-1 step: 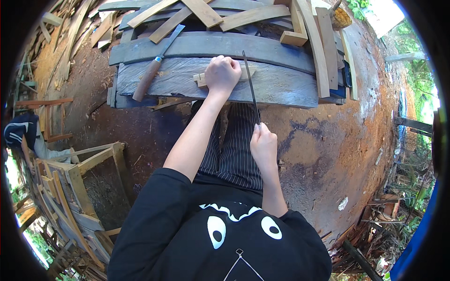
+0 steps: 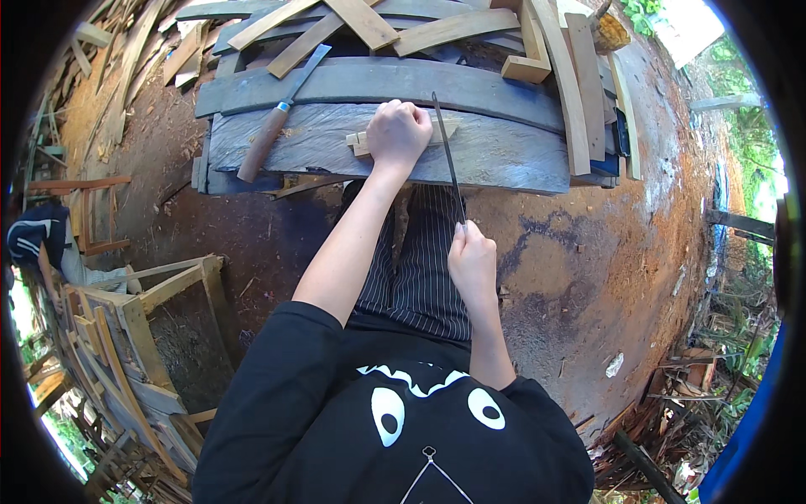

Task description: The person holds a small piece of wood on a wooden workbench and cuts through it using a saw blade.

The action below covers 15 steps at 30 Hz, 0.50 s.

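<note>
My left hand [image 2: 399,133] is closed in a fist over a short pale wood piece [image 2: 362,144], pressing it onto the thick grey plank of the bench [image 2: 285,151]. My right hand [image 2: 471,254] grips a long, thin, dark saw [image 2: 449,158], seen almost edge-on. Its handle is hidden in my fingers. The blade points away from me and crosses the wood piece just right of my left fist. Left of the fist, a wide chisel [image 2: 267,141] with a brown wooden handle lies on the bench, its blade pointing away.
Several loose wood strips [image 2: 361,21] lie across the far side of the bench, and longer boards [image 2: 573,92] lean along its right end. A wooden frame [image 2: 172,290] stands on the floor at the left. Beyond it a person [image 2: 46,244] bends over.
The saw's tip has swung very slightly to the left. Both my hands and the wood piece stay in place.
</note>
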Available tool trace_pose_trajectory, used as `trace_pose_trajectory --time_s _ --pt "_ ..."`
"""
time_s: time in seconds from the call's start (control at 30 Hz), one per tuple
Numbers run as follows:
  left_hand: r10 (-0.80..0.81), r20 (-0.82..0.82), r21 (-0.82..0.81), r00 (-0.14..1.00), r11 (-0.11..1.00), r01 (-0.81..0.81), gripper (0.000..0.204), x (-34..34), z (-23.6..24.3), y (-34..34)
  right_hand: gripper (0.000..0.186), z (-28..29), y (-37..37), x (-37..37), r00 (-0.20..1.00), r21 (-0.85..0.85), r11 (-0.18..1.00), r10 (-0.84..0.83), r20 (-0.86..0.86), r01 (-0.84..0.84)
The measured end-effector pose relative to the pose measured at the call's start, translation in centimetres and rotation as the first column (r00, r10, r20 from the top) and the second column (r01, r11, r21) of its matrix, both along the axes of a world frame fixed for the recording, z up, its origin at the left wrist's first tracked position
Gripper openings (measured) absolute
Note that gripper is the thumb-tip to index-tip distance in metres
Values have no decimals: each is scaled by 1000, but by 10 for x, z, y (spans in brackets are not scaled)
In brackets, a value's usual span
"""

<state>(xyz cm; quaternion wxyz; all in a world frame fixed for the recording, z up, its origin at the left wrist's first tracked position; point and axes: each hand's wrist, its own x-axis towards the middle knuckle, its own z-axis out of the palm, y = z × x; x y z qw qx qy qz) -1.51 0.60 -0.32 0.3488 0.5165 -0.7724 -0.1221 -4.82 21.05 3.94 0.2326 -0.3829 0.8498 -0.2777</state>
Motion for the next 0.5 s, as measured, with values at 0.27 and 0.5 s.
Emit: trace_pose_trajectory --time_s 0.27,0.5 --pt "5 -2 6 1000 1000 -5 21 0 -1 1 24 0 2 0 1000 20 1000 -20 18 20" --pt "2 12 -2 1000 1000 -2 21 1 -3 0 24 -4 3 0 1000 7 1000 11 17 -11"
